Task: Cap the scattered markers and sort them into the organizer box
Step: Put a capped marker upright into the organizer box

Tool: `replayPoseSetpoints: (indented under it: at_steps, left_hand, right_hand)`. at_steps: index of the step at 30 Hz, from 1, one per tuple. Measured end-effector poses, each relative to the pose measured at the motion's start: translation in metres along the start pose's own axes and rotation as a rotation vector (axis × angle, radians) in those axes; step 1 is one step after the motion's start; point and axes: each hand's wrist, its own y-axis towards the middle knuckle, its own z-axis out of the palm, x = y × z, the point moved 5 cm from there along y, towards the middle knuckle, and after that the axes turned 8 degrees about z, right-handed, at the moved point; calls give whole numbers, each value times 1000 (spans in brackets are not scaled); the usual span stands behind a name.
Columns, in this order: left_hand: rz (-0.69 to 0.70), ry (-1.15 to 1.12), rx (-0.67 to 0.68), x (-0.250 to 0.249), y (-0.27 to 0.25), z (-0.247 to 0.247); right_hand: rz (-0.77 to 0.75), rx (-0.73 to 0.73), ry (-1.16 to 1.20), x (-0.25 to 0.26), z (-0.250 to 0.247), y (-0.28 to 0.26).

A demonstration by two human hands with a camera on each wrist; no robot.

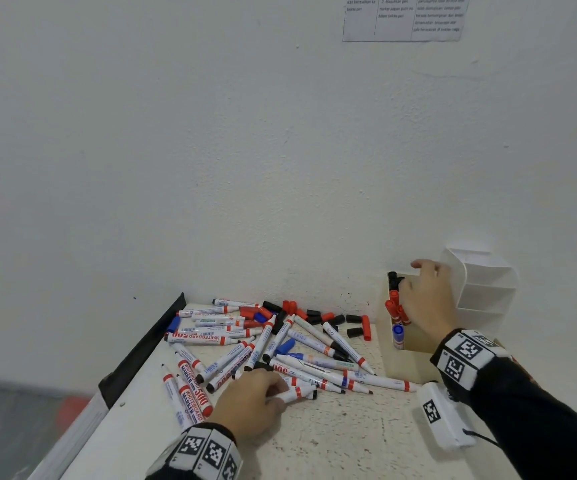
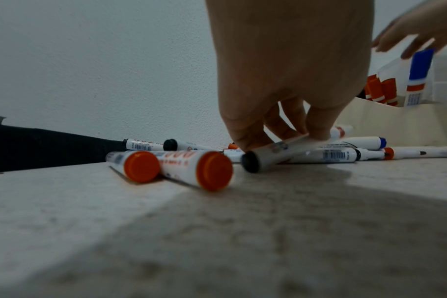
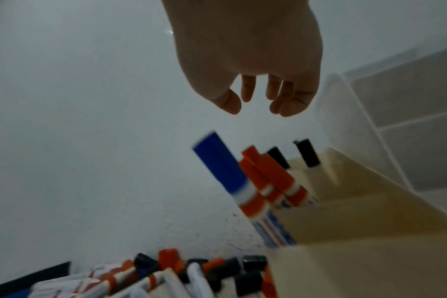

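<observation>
Many white whiteboard markers [image 1: 273, 344] lie in a heap on the pale table [image 1: 349, 438], with loose red, black and blue caps [image 1: 314, 315] behind them. My left hand [image 1: 280, 393] pinches one uncapped black marker [image 1: 297, 393] at the heap's near edge; its black butt end [image 2: 250, 162] faces the left wrist camera, held low over the table by my fingertips [image 2: 316, 131]. My right hand [image 1: 415, 282] hovers empty, fingers loose, over the cream organizer box [image 1: 408, 363]. Capped blue [image 3: 217, 161], red [image 3: 270, 175] and black [image 3: 306, 153] markers stand in the box below the right hand [image 3: 255, 106].
A white tiered organizer [image 1: 484, 285] stands against the wall behind the box. A white tagged device [image 1: 442, 417] with a cable lies near my right forearm. A black strip [image 1: 148, 344] borders the table's left edge. Two red-ended markers [image 2: 179, 169] lie left of my left hand.
</observation>
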Motion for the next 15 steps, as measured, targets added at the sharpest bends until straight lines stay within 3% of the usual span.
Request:
replayPoseSetpoints:
  at_steps: [3,5,10,15]
  left_hand:
    - [-8,-180,-80,-1,2,-2]
    - [-21,-268,-173,-3,2,-7]
    - [-168,-380,-441,8,-1,-25]
    - [-255,-279,-644,24,-6,-33]
  right_hand:
    - [-166,-17,21,34,-8,-14]
    - [-239,65,32,54,-5,-26]
    - [-245,606,-187,67,48,-64]
    - [-336,1032,-352,52,103,-119]
